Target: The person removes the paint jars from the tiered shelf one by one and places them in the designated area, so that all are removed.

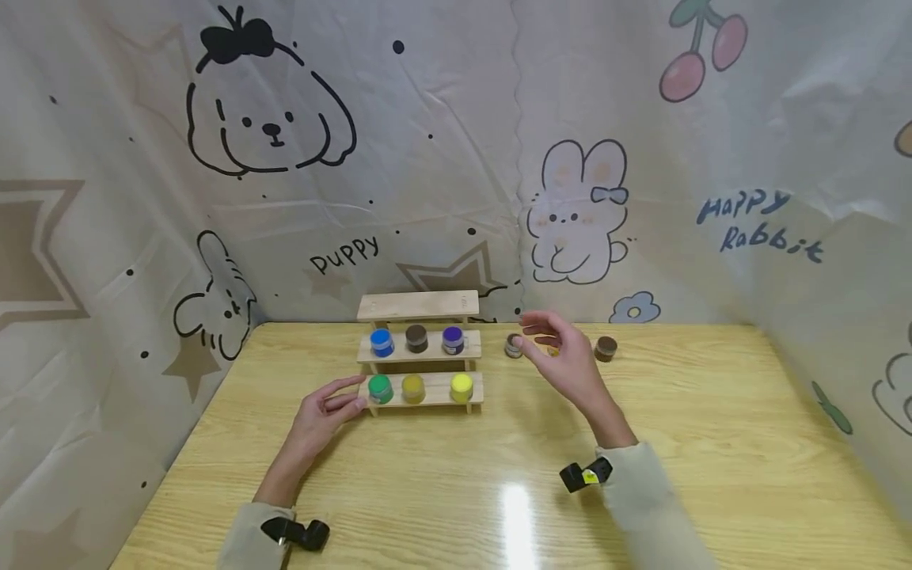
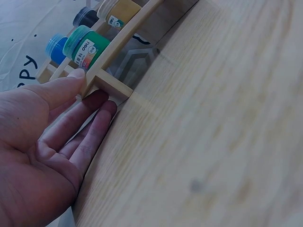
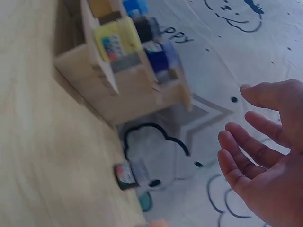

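Observation:
A three-step wooden rack stands at the table's back. On its lowest step are a green paint jar, an ochre jar and a yellow jar. Blue, dark brown and violet jars fill the middle step. My left hand holds the lowest step's left end, thumb in front beside the green jar. My right hand hovers with parted fingers, holding nothing. Near its fingertips stands a dark jar; an orange jar is mostly hidden behind the hand.
Another dark brown jar stands right of my right hand, near the table's back edge. A printed curtain hangs behind and at both sides of the wooden table. The rack's top step carries no jar.

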Available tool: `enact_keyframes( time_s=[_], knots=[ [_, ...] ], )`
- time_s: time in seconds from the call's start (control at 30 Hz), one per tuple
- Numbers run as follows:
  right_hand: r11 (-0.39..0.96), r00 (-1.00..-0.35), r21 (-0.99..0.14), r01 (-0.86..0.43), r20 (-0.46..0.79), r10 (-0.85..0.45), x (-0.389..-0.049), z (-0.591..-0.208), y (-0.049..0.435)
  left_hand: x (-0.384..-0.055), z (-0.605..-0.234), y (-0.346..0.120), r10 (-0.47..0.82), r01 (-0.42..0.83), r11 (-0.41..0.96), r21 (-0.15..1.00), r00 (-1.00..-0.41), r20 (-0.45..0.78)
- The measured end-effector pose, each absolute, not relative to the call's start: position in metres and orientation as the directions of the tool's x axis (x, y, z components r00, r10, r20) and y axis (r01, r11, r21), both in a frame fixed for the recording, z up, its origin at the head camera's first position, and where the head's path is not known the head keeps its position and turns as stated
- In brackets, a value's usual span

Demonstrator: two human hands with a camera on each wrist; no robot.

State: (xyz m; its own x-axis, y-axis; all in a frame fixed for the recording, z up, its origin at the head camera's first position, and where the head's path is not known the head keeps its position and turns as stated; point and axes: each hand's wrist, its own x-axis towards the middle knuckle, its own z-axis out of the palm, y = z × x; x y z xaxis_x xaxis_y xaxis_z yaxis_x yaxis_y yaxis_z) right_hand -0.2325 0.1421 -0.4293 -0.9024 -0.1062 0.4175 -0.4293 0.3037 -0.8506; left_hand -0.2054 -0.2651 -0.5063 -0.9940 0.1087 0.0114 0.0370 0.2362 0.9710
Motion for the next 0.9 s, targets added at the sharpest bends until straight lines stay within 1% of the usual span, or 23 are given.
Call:
enact_keyframes(
  time_s=[0.23,0.37,0.5,0.67,0.9],
  knots=[
    [0.277,-0.897,-0.853,-0.442,0.414,-0.156,-0.236,-0.436,0.116,-0.207,-0.504,-0.268,0.100,0.048,0.238,0.970,-0.995,0.025],
    [0.294,-0.895,-0.846,-0.445,0.413,-0.166,-0.238,-0.443,0.106,-0.206,-0.505,-0.265,0.105,0.045,0.227,0.973,-0.994,0.021],
    [0.295,-0.905,-0.856,-0.424,0.388,-0.174,-0.243,-0.447,0.095,-0.206,-0.505,-0.264,0.117,0.045,0.217,0.975,-0.993,0.020],
    [0.277,-0.902,-0.863,-0.422,0.370,-0.220,-0.250,-0.445,0.078,-0.206,-0.504,-0.265,0.103,0.058,0.227,0.972,-0.994,0.035],
    [0.361,-0.904,-0.831,-0.424,0.366,-0.220,-0.257,-0.448,0.065,-0.206,-0.504,-0.264,0.108,0.038,0.220,0.975,-0.994,0.015]
  ],
)
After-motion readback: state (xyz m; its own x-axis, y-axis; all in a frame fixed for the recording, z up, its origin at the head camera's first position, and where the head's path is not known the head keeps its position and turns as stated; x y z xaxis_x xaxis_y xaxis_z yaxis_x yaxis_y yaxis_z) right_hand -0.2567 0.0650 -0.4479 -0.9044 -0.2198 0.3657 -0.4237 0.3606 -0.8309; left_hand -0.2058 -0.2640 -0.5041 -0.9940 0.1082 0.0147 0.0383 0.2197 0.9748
